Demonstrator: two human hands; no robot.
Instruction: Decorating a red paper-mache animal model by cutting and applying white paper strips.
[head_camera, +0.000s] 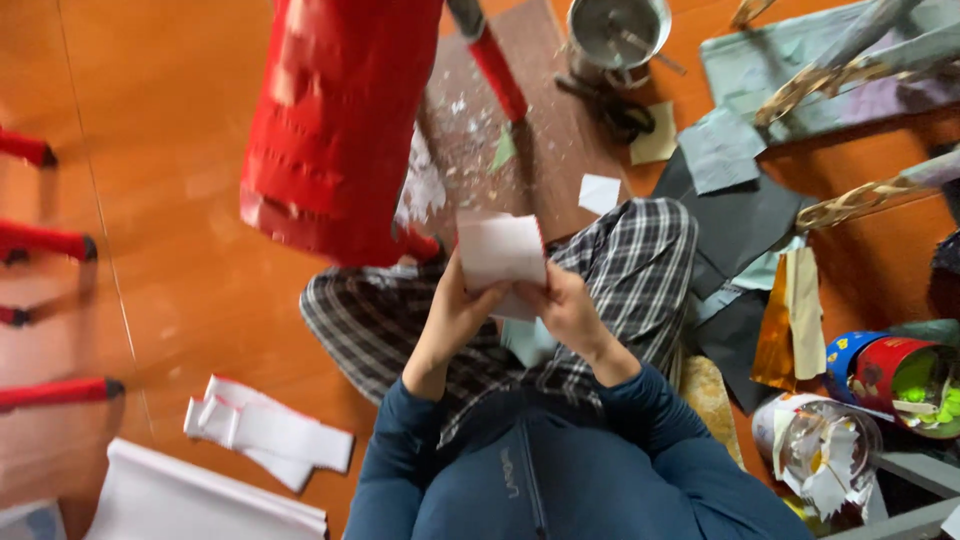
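Both our left hand (452, 318) and right hand (567, 305) pinch a folded paper strip (500, 255); its lower end hides behind our fingers.

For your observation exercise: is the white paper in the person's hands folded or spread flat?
Folded: the white paper bends over itself between the left hand and right hand.

Dark blue long-sleeved zip top (520, 480), black-and-white plaid trousers (640, 250), bare hands.
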